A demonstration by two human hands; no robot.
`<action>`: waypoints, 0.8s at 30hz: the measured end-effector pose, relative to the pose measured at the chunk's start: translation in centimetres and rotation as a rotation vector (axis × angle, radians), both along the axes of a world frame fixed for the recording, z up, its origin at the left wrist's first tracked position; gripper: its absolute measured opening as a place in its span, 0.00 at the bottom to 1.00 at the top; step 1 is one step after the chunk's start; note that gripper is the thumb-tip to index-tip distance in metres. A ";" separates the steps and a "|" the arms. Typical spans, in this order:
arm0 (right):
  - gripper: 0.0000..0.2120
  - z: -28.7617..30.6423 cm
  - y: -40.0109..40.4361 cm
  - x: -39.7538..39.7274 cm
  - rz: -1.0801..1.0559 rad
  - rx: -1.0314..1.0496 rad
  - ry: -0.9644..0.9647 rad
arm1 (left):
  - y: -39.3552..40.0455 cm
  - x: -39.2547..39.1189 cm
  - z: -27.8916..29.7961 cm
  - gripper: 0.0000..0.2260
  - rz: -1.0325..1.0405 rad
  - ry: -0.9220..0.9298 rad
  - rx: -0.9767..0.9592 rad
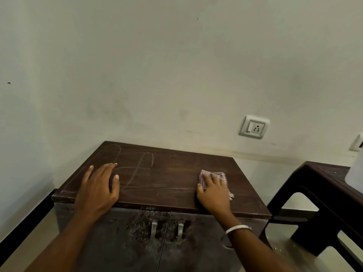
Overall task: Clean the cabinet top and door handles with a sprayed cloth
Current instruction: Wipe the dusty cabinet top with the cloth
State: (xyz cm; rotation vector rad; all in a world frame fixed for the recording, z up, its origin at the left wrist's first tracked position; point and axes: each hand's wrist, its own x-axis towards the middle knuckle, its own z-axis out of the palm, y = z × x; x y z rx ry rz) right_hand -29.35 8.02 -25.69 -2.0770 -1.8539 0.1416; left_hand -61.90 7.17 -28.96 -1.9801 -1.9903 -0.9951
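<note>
The cloth (pixel 215 180), checked in pale pink and white, is pressed flat on the cabinet top (pixel 169 173) under the right hand (pixel 214 190), whose fingers are spread over it and slightly bent; one corner of the cloth is seen poking out to the right of the palm. A white bangle (pixel 237 228) is worn on that wrist. Well to the left of the right hand, the left hand (pixel 98 190) is laid flat on the top with fingers straight and relaxed, nothing being held. Between the two hands and beyond the left fingertips, curved wipe marks (pixel 137 169) are seen on the dark wood. Below the hands, on the front of the cabinet, two metal handles (pixel 167 230) are mounted side by side at the meeting edge of two stained doors (pixel 137 242). To the right of the right hand, apart from the cabinet, a dark stool (pixel 324 203) is placed. Beyond the right hand, a switch socket (pixel 254 127) is fixed on the wall (pixel 157 75).
</note>
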 end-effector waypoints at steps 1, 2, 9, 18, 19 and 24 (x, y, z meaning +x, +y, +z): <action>0.27 -0.1 -0.3 -1.7 0.026 0.009 0.008 | 0.0 -0.1 0.0 0.25 0.002 0.000 0.001; 0.28 -0.2 -0.7 -3.5 0.053 0.016 0.011 | 0.0 -0.3 0.0 0.25 0.006 -0.002 0.005; 0.27 -0.3 -2.2 -14.5 0.220 0.016 0.090 | -0.2 -1.5 -0.1 0.26 0.037 -0.026 0.004; 0.27 -0.8 -1.6 -17.3 0.283 0.049 0.097 | -0.3 -2.0 0.0 0.26 0.045 -0.055 0.020; 0.27 -0.9 -1.5 -16.4 0.276 0.049 0.087 | -0.3 -2.0 0.0 0.27 0.045 -0.052 0.024; 0.28 -0.6 -0.1 -10.5 0.146 0.021 0.015 | -0.2 -2.0 0.1 0.26 0.050 -0.039 0.019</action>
